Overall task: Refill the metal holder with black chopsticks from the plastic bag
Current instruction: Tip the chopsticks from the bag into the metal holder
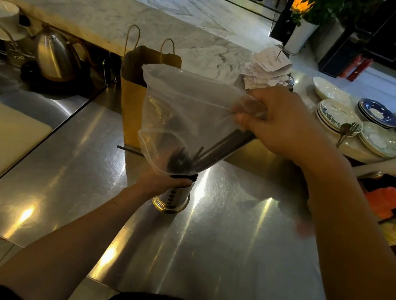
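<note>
The metal holder [174, 199] stands upright on the steel counter [215, 243]. My left hand [160, 183] grips its upper part from the left. Above it hangs the clear plastic bag [187, 112], tilted so that one corner points down into the holder's mouth. A bundle of black chopsticks [220, 148] lies slanted inside the bag, their lower ends at the holder's rim. My right hand [281, 121] grips the upper ends of the chopsticks through the bag, up and to the right. One loose chopstick [128, 149] lies on the counter behind the holder.
A brown paper bag [132, 98] stands just behind the plastic bag. Stacked plates [340, 115] with forks sit at the right. A steel kettle [51, 56] is at the back left, a white cutting board [0, 129] with a knife at the left edge.
</note>
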Demonstrator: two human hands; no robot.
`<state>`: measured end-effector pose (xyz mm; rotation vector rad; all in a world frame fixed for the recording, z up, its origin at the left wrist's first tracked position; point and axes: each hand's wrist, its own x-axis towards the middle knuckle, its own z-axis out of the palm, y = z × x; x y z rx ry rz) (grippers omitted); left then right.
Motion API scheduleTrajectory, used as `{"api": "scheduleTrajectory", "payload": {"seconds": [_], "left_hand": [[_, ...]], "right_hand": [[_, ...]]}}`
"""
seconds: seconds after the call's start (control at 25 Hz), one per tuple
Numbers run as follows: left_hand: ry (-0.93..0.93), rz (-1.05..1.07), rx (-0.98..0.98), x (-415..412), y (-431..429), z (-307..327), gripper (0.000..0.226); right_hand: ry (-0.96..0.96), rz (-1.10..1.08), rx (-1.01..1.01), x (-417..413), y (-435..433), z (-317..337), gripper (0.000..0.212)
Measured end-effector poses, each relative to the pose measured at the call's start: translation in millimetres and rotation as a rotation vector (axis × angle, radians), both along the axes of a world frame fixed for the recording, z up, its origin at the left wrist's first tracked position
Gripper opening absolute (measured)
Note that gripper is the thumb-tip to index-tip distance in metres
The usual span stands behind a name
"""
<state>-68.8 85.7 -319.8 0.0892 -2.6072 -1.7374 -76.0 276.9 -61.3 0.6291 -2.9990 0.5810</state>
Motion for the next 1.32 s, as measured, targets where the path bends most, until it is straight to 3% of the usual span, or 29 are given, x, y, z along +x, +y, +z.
{"api": "scheduleTrajectory", "payload": {"seconds": [0.28, 0.48, 0.68, 0.88, 1.16, 1.32], "left_hand": [[-0.024, -0.031, -0.040, -6, -2, 1, 0.062], [-0.034, -0.001, -0.030, -5, -1, -3, 0.089], [-0.098, 0.030, 0.029, -8, 2, -6, 0.074], [-0.074, 0.005, -0.044, -7, 1, -10, 0.089], [0.002, -0.014, -0.011, 0, 2, 0, 0.086], [-0.095, 0.036, 0.025, -4, 1, -9, 0.081]], "right_hand": [[0.013, 0.001, -0.005, -6, 0, -1, 0.018], [-0.025, 0.020, -0.008, -1, -2, 1, 0.007], [0.000, 0.021, 0.014, 2, -1, 4, 0.009], [-0.016, 0.028, 0.002, 1, -2, 3, 0.007], [0.015, 0.031, -0.019, 0, -4, -5, 0.011], [0.022, 0.020, -0.027, 2, -6, -5, 0.015]]}}
